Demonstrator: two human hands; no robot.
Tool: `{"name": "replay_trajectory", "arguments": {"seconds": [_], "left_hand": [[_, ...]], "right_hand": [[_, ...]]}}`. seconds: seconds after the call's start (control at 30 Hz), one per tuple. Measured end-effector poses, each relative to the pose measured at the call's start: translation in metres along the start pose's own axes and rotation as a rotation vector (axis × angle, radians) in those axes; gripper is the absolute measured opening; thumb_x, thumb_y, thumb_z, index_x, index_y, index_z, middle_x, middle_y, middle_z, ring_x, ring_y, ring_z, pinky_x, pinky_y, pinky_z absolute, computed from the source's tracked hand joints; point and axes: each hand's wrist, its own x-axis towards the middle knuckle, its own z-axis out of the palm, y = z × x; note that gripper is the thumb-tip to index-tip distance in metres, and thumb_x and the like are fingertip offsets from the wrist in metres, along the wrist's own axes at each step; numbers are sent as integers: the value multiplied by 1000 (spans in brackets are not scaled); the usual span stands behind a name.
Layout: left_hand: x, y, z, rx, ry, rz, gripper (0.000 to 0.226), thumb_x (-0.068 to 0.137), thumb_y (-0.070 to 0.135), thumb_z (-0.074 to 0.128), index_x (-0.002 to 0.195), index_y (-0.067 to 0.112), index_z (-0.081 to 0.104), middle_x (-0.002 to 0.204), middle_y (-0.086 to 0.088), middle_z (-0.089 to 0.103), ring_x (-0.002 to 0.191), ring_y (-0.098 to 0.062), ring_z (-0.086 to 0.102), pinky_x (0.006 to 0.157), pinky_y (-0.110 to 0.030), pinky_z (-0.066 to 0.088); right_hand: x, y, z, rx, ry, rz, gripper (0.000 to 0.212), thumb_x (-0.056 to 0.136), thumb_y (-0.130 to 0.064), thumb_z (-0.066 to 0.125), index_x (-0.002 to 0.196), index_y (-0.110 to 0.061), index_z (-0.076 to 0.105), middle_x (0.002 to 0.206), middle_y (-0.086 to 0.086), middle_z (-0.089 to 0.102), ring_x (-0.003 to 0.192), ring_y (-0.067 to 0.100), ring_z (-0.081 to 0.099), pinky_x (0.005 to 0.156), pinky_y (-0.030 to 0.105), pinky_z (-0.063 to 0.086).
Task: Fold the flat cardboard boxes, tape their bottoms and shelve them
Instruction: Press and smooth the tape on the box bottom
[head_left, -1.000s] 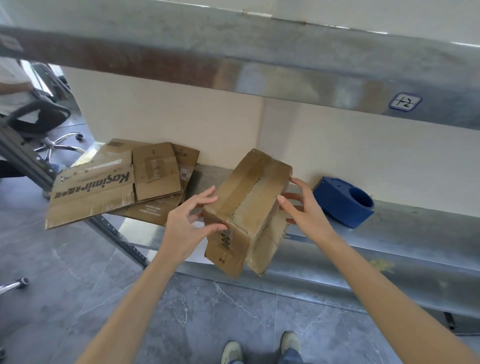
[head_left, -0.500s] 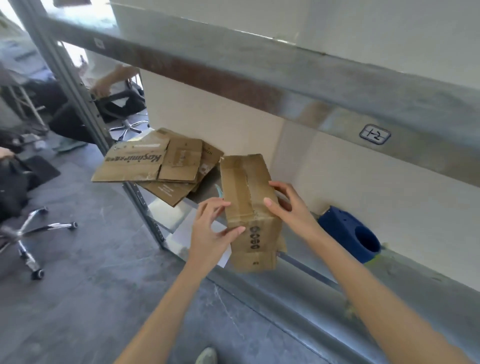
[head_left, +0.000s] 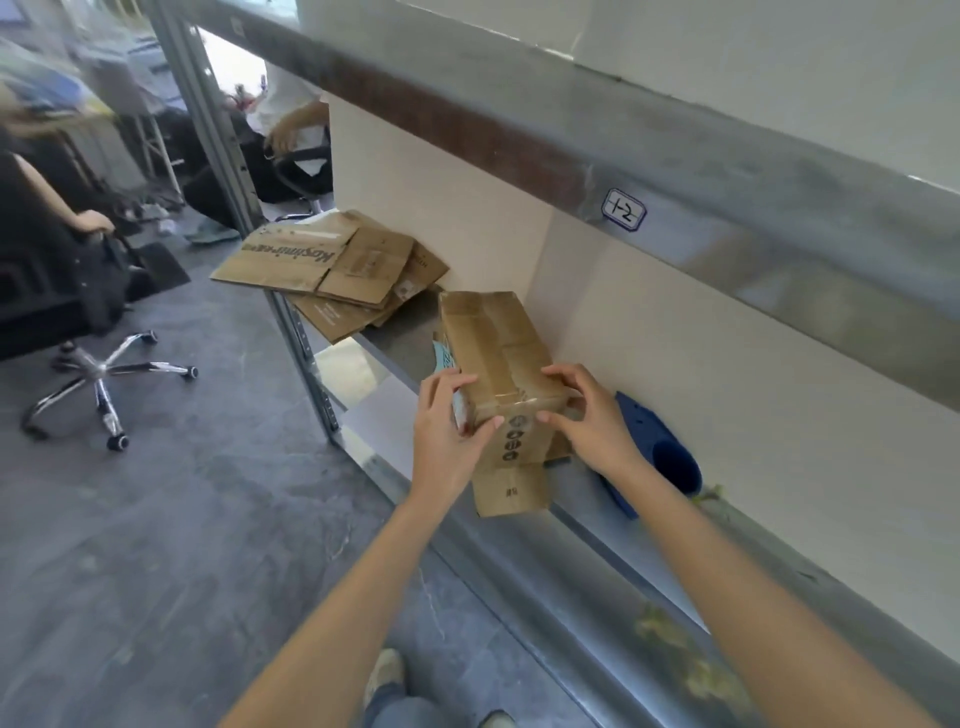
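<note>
Head cam view, pretty wide-angle and a bit smeary on the left side. Both hands are on the folded cardboard box (head_left: 498, 358), which sits at the front edge of the lower metal shelf (head_left: 597, 587). I honestly can't tell whether its bottom rests on the shelf or is just held there. The left hand (head_left: 447, 436) wraps the box's near left corner, fingers curled over the top and thumb on the front face. The right hand (head_left: 592, 421) clamps the near right corner the same way. One flap (head_left: 511, 486) hangs loose under the box. There's something pale blue on the box's left side, mostly hidden by the left fingers, no idea what. The blue tape dispenser (head_left: 660, 452) lies just right of the box, partly covered by the right wrist. The flat cardboard stack (head_left: 332, 270) sits further along the shelf, sticking out past its end. The beam above has a small label (head_left: 623, 209). Blurry office chair (head_left: 98, 374) off to the left.
</note>
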Motion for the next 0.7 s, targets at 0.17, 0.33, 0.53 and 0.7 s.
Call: {"name": "replay_trajectory", "arguments": {"seconds": [0.17, 0.33, 0.53, 0.7], "left_hand": [[3, 6, 2, -31, 43, -19, 48, 75, 6, 84, 117, 11, 60, 128, -7, 48, 121, -11, 48, 83, -5, 46], [-3, -4, 13, -73, -6, -57, 45, 78, 7, 83, 115, 13, 58, 132, -1, 39, 125, 1, 40, 85, -24, 58], [-4, -6, 4, -53, -39, -94, 45, 78, 12, 83, 115, 20, 58, 129, 5, 40, 121, 2, 44, 84, -35, 60], [-4, -3, -19, -8, -151, -122, 56, 81, 24, 82, 129, 31, 55, 132, 13, 43, 123, -1, 48, 91, -27, 53]], "right_hand": [[13, -2, 0, -3, -11, -43, 44, 86, -5, 72, 119, -28, 56, 117, -19, 58, 105, -11, 53, 92, 23, 48], [10, 15, 1, -23, -6, -50, 44, 88, -6, 70, 119, -33, 53, 119, -18, 57, 105, -9, 54, 95, 30, 52], [7, 19, 1, -73, -36, -66, 43, 91, -19, 69, 129, -32, 53, 131, -10, 55, 118, 7, 52, 103, 40, 49], [4, 13, -12, -55, -49, -53, 53, 93, -34, 66, 141, -36, 45, 137, -9, 48, 122, 9, 49, 101, 32, 44]]}}
